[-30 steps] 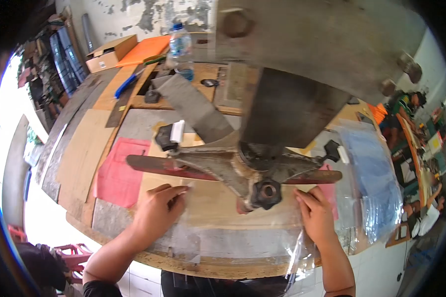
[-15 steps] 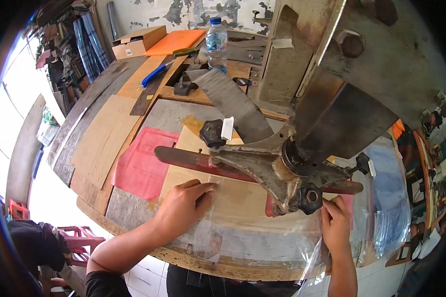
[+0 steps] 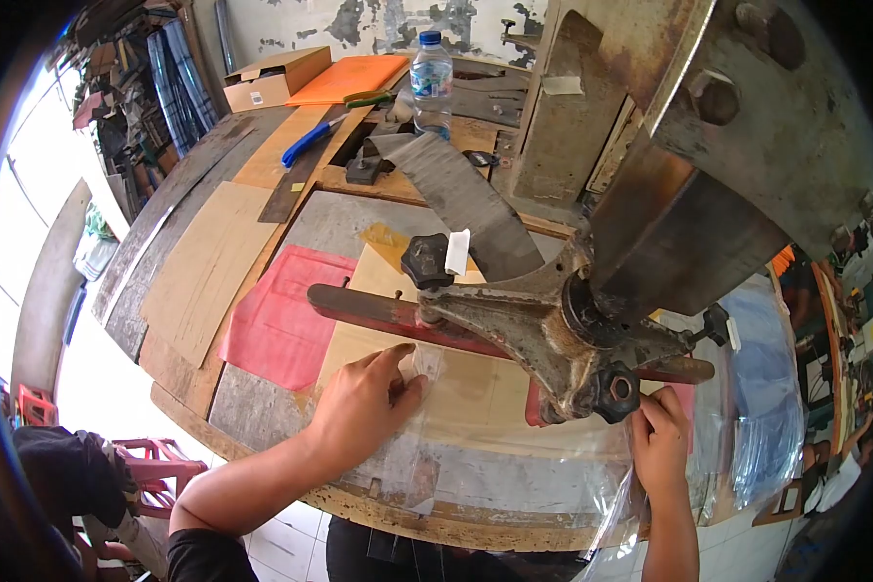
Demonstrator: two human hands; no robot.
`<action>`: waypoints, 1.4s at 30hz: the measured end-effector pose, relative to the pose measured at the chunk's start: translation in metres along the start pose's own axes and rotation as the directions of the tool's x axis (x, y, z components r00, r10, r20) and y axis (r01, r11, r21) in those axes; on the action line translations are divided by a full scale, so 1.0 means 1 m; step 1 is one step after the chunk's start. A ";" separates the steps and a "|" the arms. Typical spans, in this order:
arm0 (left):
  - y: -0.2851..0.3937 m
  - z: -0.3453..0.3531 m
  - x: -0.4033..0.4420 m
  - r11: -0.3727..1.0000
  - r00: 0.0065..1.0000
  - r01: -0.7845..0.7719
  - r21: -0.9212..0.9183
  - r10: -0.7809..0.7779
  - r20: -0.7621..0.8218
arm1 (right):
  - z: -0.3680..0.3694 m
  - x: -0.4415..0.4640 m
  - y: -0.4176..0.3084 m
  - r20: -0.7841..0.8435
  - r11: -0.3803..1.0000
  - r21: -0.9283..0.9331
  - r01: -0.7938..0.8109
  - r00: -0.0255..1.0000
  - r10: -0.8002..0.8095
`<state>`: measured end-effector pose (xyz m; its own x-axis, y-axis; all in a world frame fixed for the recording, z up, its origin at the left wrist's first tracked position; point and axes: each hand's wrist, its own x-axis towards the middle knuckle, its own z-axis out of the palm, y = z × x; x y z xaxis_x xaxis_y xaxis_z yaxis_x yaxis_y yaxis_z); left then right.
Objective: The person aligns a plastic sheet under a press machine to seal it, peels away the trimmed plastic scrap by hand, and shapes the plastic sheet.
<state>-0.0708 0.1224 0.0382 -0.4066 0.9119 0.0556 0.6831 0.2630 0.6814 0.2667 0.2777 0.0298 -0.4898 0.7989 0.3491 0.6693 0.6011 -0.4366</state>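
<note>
A clear plastic sheet (image 3: 524, 475) lies over the tan board (image 3: 475, 398) on the metal bed of a press and hangs past the front edge. My left hand (image 3: 364, 403) rests at the sheet's left edge, thumb and forefinger apart, the other fingers curled. At the sheet's right side, my right hand (image 3: 661, 436) has its fingers closed on the plastic. Just above both hands is the press head (image 3: 514, 325), with black knobs and a red-edged bar. It hides part of the board and sheet.
Left of the board lies a pink sheet (image 3: 286, 315). Stacked clear blue plastic (image 3: 766, 388) is on the right. Behind are a blue-handled cutter (image 3: 307, 143), a water bottle (image 3: 432, 82), a cardboard box (image 3: 276, 78) and an orange folder (image 3: 349, 80). A person's dark clothing (image 3: 63, 480) shows at left.
My left thumb and forefinger have parted from a pinch at the plastic's upper left edge. My right hand keeps its place. The whole view has shifted slightly.
</note>
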 end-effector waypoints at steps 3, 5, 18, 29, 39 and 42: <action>0.004 -0.003 0.000 0.999 1.000 0.011 0.034 -0.010 -0.019 | 0.000 0.000 0.001 0.002 1.000 -0.006 -0.001 1.000 0.001; 0.003 -0.003 0.000 0.999 1.000 0.004 0.042 -0.003 -0.018 | 0.000 0.000 0.001 0.009 1.000 -0.009 -0.008 1.000 0.008; -0.007 0.007 -0.003 0.986 0.984 -0.137 0.093 0.146 -0.102 | 0.001 -0.001 0.001 0.005 1.000 0.000 0.002 1.000 -0.002; -0.010 0.009 -0.004 0.974 0.980 -0.156 0.165 0.174 -0.098 | 0.001 0.000 0.001 0.004 0.999 -0.023 0.022 1.000 -0.022; -0.009 0.008 -0.004 0.979 0.981 -0.160 0.130 0.172 -0.085 | 0.001 0.001 0.002 0.005 0.999 -0.021 0.032 0.999 -0.032; -0.008 0.008 -0.004 0.979 0.982 -0.156 0.135 0.168 -0.081 | 0.001 0.000 0.003 0.005 0.999 -0.019 0.030 1.000 -0.030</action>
<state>-0.0696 0.1192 0.0272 -0.3342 0.9144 0.2282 0.8136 0.1577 0.5597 0.2678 0.2791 0.0274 -0.5121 0.7807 0.3582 0.6646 0.6243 -0.4105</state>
